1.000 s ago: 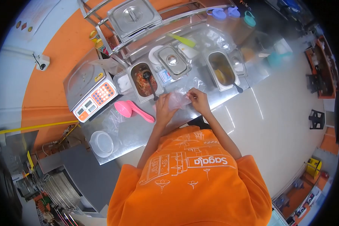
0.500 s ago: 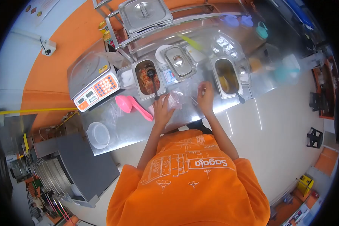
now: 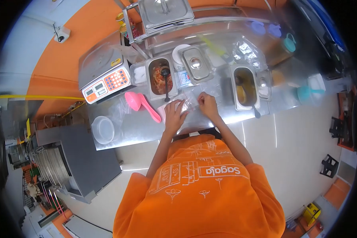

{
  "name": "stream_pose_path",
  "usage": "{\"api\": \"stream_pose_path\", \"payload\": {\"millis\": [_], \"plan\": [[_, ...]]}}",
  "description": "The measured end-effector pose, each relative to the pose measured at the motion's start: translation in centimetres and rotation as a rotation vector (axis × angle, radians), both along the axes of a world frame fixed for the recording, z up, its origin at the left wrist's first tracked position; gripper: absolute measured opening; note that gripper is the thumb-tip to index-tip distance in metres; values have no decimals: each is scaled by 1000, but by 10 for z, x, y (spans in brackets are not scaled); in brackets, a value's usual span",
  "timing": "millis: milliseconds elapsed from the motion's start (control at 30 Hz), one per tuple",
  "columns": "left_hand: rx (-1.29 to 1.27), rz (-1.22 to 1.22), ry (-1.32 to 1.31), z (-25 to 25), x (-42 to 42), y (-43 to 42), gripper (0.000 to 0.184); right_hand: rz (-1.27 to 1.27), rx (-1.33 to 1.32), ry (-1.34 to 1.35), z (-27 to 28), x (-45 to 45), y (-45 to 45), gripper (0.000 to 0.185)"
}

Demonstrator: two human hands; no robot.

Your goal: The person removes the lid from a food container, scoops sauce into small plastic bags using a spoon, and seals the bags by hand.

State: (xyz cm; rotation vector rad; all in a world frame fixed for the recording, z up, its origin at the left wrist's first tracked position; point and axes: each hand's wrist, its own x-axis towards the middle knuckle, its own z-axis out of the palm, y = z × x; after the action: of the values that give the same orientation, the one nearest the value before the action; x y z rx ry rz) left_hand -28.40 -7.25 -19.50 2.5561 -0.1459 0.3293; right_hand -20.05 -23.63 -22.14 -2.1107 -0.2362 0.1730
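A small clear plastic bag lies on the steel counter between my two hands. My left hand has its fingers bent over the bag's left side, with the thumb near its lower edge. From the right, my right hand pinches thumb and fingertips together at the bag's other edge; the exact grip is too small to see well. Just beyond my left hand is a steel pan of red chopped food with a black ladle in it. A pink spoon rests to the left.
A digital scale stands at the left, behind a clear round tub. A steel lid lies behind the bag. To the right sits a pan of yellowish liquid with a dark-handled ladle. A metal rack borders the back.
My right hand has moved left and closed in on the bag's edge. My left hand stays at the bag. The whole view has shifted slightly.
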Motion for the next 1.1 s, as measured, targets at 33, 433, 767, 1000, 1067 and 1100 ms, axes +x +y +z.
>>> {"api": "stream_pose_path", "payload": {"millis": [33, 433, 767, 1000, 1067, 1100], "plan": [[19, 14, -8, 1, -1, -1, 57, -18, -7, 10, 3, 2, -1, 16], [138, 75, 1, -3, -2, 4, 51, 32, 88, 5, 51, 13, -5, 7], [-1725, 288, 541, 37, 38, -25, 34, 450, -145, -740, 73, -10, -12, 9], [-1303, 203, 403, -4, 59, -30, 17, 517, -271, -565, 42, -5, -29, 9], [-1312, 334, 389, -1, 61, -38, 15, 522, -335, -521, 37, 0, -36, 10], [-1316, 400, 381, -1, 61, -41, 14, 522, -378, -504, 35, 2, -40, 12]]}}
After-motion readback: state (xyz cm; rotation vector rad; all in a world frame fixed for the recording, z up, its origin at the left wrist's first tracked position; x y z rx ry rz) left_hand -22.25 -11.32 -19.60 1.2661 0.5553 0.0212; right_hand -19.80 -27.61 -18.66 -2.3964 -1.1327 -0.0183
